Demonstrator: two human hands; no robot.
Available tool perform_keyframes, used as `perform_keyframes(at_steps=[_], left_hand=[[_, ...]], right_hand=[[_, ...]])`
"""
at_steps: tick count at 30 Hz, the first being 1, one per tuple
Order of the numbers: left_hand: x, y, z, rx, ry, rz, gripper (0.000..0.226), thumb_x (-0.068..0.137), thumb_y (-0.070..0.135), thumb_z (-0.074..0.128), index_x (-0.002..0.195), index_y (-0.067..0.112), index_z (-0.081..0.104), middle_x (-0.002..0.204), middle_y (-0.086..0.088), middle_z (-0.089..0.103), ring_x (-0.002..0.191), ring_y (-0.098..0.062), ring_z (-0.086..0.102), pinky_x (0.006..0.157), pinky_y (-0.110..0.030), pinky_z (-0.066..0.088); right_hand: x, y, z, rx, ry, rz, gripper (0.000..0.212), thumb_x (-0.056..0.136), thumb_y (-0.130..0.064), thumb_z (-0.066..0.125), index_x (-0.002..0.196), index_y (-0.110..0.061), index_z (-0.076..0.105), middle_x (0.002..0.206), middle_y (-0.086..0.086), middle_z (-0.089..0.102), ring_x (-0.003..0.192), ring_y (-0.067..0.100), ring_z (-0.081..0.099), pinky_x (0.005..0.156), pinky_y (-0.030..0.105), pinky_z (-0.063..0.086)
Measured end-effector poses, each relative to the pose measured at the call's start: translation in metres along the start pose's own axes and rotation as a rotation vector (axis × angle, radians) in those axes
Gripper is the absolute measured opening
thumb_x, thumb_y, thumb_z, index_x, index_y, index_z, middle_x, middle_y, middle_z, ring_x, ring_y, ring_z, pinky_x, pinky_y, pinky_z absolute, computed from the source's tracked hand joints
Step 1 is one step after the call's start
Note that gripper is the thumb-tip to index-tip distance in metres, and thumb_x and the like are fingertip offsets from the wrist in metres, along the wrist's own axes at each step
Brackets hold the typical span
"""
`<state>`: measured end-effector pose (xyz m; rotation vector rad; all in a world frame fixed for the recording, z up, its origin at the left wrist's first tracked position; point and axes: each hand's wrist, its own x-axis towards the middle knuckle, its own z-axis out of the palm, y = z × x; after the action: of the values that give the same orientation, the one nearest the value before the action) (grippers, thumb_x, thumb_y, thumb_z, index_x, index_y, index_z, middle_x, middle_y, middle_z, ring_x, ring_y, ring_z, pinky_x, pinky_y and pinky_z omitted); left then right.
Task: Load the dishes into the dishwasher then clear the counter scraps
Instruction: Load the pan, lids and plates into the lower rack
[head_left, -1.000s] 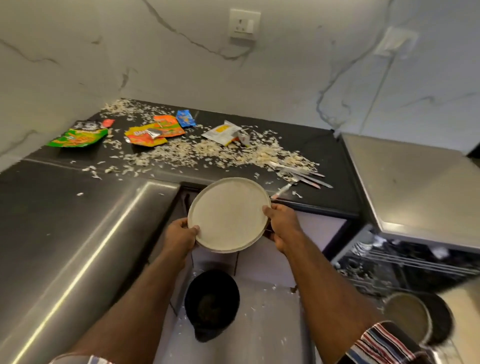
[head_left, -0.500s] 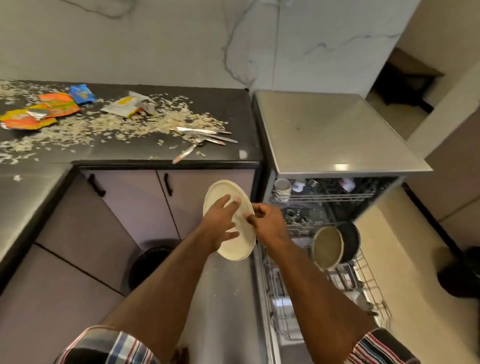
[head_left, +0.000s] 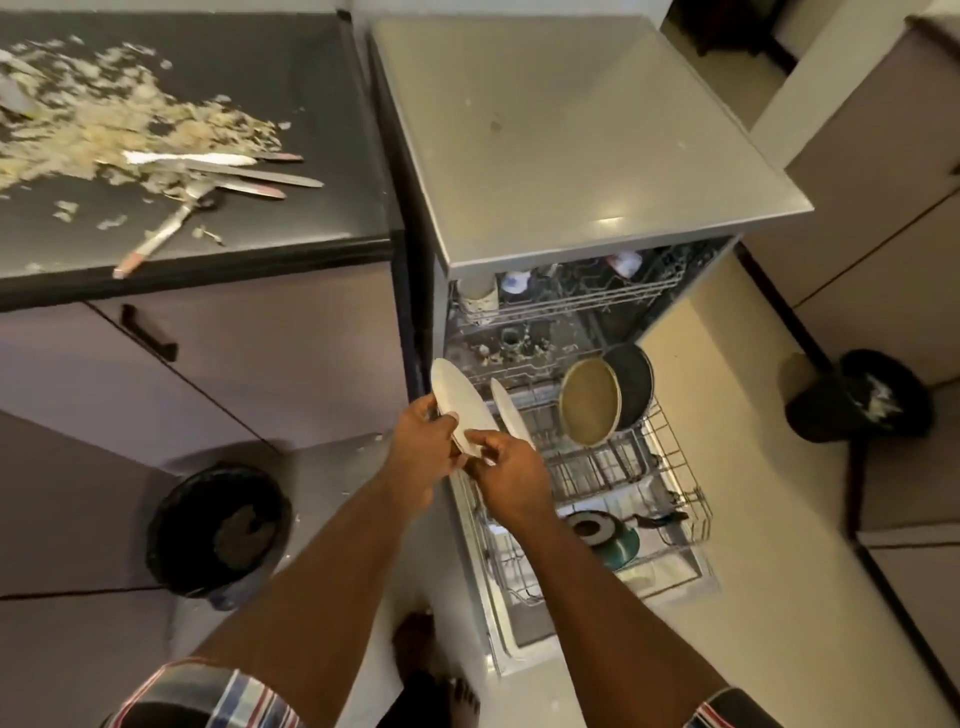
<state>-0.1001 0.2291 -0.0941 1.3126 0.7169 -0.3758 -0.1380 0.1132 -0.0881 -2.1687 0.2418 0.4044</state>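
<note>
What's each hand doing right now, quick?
Left hand: fingers closed on the white plate, held on edge over the lower rack.
Right hand: fingers pinching the same plate's lower rim.

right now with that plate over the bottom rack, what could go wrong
1. The white plate, held on edge by the left hand and right hand, could knock the second plate already standing in the lower rack.
2. The grip is at its lower edge only, so it might slip.
3. Knives and scraps remain on the counter.
</note>
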Motion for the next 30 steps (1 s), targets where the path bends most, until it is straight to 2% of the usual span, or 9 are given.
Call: perform_keyframes(at_steps=[2, 6, 11, 15, 18, 20, 24, 27, 30], left_hand=[[0.019, -0.014, 0.014, -0.003, -0.009, -0.038, 0.035, 0.100, 0.004, 0.053, 0.133, 0.015, 0.054, 0.121, -0.013, 0.062, 0.102, -0.042, 0.068, 0.085, -0.060, 0.057], [0.045, -0.041, 0.038, -0.009, -0.028, -0.086, 0.039, 0.100, 0.004, 0.053, 0.136, 0.018, 0.054, 0.120, -0.012, 0.065, 0.099, -0.039, 0.070, 0.081, -0.056, 0.059], [0.079, -0.063, 0.068, -0.013, -0.011, -0.109, 0.041, 0.098, 0.003, 0.055, 0.136, 0.018, 0.055, 0.126, -0.012, 0.063, 0.104, -0.045, 0.066, 0.068, -0.047, 0.060], [0.112, -0.082, 0.100, 0.048, 0.039, -0.089, 0.042, 0.096, 0.003, 0.058, 0.135, 0.018, 0.055, 0.125, -0.008, 0.063, 0.103, -0.042, 0.067, 0.073, -0.055, 0.061], [0.139, -0.100, 0.126, 0.092, 0.093, -0.087, 0.040, 0.094, 0.003, 0.058, 0.131, 0.018, 0.058, 0.122, -0.012, 0.066, 0.099, -0.041, 0.068, 0.071, -0.058, 0.061], [0.153, -0.109, 0.138, 0.089, 0.132, -0.094, 0.042, 0.094, 0.000, 0.057, 0.131, 0.018, 0.059, 0.120, -0.013, 0.067, 0.097, -0.041, 0.069, 0.072, -0.059, 0.060], [0.185, -0.129, 0.161, 0.119, 0.197, -0.097, 0.043, 0.094, 0.001, 0.058, 0.132, 0.021, 0.059, 0.124, -0.010, 0.066, 0.101, -0.037, 0.069, 0.072, -0.054, 0.062], [0.205, -0.139, 0.172, 0.159, 0.238, -0.078, 0.045, 0.095, 0.002, 0.059, 0.136, 0.019, 0.055, 0.127, -0.009, 0.064, 0.103, -0.036, 0.068, 0.071, -0.048, 0.063], [0.221, -0.145, 0.180, 0.161, 0.246, -0.070, 0.047, 0.094, 0.001, 0.058, 0.137, 0.019, 0.054, 0.129, -0.010, 0.063, 0.106, -0.037, 0.067, 0.074, -0.052, 0.062]], right_hand=[[0.010, 0.016, -0.002, -0.017, 0.005, 0.046, 0.036, 0.091, -0.020, 0.072, 0.127, -0.019, 0.069, 0.128, 0.004, 0.069, 0.116, 0.021, 0.064, 0.104, 0.032, 0.049], [0.025, 0.046, -0.004, -0.012, 0.031, 0.130, 0.037, 0.093, -0.019, 0.071, 0.129, -0.016, 0.067, 0.128, 0.006, 0.068, 0.119, 0.022, 0.063, 0.094, 0.016, 0.040], [0.049, 0.078, -0.012, -0.042, 0.030, 0.188, 0.038, 0.095, -0.019, 0.067, 0.133, -0.020, 0.065, 0.132, 0.005, 0.066, 0.122, 0.023, 0.062, 0.104, 0.030, 0.046], [0.081, 0.112, -0.020, -0.018, 0.024, 0.217, 0.036, 0.097, -0.016, 0.063, 0.133, -0.018, 0.064, 0.131, 0.007, 0.066, 0.119, 0.025, 0.063, 0.099, 0.028, 0.049], [0.110, 0.145, -0.027, -0.016, -0.016, 0.214, 0.033, 0.098, -0.018, 0.062, 0.131, -0.017, 0.065, 0.130, 0.009, 0.067, 0.120, 0.028, 0.062, 0.105, 0.036, 0.048], [0.127, 0.163, -0.031, -0.032, -0.058, 0.191, 0.030, 0.098, -0.017, 0.061, 0.128, -0.017, 0.067, 0.128, 0.010, 0.068, 0.119, 0.030, 0.062, 0.104, 0.036, 0.048], [0.162, 0.199, -0.036, -0.048, -0.127, 0.169, 0.030, 0.100, -0.020, 0.059, 0.130, -0.021, 0.065, 0.129, 0.008, 0.067, 0.120, 0.027, 0.062, 0.102, 0.029, 0.044], [0.185, 0.220, -0.033, -0.074, -0.156, 0.138, 0.033, 0.101, -0.019, 0.059, 0.133, -0.023, 0.063, 0.131, 0.006, 0.067, 0.122, 0.026, 0.062, 0.105, 0.031, 0.045], [0.202, 0.236, -0.028, -0.069, -0.155, 0.119, 0.031, 0.101, -0.021, 0.059, 0.131, -0.023, 0.064, 0.131, 0.004, 0.067, 0.122, 0.025, 0.062, 0.108, 0.036, 0.047]])
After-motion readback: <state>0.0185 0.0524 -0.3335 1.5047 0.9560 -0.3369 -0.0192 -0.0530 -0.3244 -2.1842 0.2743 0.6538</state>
